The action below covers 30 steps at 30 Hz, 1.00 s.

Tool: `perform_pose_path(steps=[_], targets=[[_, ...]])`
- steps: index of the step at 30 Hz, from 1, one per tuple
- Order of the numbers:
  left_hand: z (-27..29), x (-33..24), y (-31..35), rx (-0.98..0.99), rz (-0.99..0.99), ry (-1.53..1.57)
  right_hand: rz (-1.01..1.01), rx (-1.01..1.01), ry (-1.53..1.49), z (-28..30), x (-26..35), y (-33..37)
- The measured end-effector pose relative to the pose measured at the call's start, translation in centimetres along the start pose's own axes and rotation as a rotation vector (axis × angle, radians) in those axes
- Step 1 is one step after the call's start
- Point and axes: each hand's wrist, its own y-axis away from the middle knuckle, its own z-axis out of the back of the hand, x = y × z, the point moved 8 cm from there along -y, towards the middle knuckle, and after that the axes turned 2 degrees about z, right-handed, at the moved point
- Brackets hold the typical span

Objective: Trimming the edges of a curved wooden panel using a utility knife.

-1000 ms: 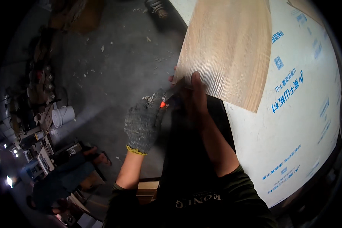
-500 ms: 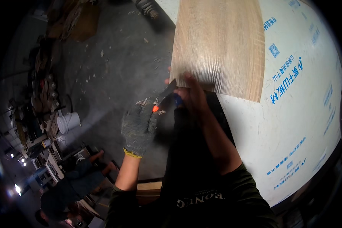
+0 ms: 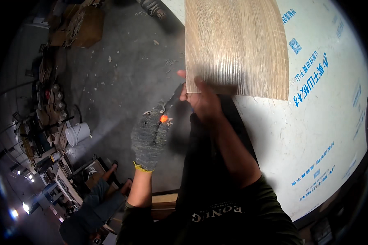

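A wood-grain board (image 3: 237, 45) lies over the white table sheet, its near left corner past the table's edge. My bare right hand (image 3: 206, 100) grips that corner, thumb on the top face and fingertips showing beyond the left edge. To its left, my left hand (image 3: 149, 134), in a grey knit glove with a yellow cuff, is closed around a flat, dark-bladed hand tool (image 3: 175, 94) with an orange part at the glove. I cannot tell whether it is a knife or a file. The blade's tip is near my right fingers. Pale shavings cling to the glove.
The white sheet with blue print (image 3: 274, 134) covers the table at right. Scraps dot the grey floor (image 3: 122, 81). At left stand a white bucket (image 3: 77, 134), a cardboard box (image 3: 86, 26) and piled material. Another person (image 3: 96, 208) is at lower left.
The blade has drawn slightly down and left from the board's corner. In the picture, the board's near edge sits a little higher on the right. The other person appears farther right.
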Motion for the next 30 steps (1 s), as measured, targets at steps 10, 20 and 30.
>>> perform_pose_path(steps=[10,20,30], targets=[[-1.6,-1.6,-0.1,-0.045,-0.140,-0.263,0.119,-0.202,0.119,1.3,0.9,0.2],[-1.6,-2.1,0.0,-0.009,-0.126,-0.297,0.102,-0.292,0.139,1.5,1.3,0.4],[-1.6,-1.8,-0.3,-0.023,-0.150,-0.335,0.062,-0.250,0.182,2.2,1.0,0.4]])
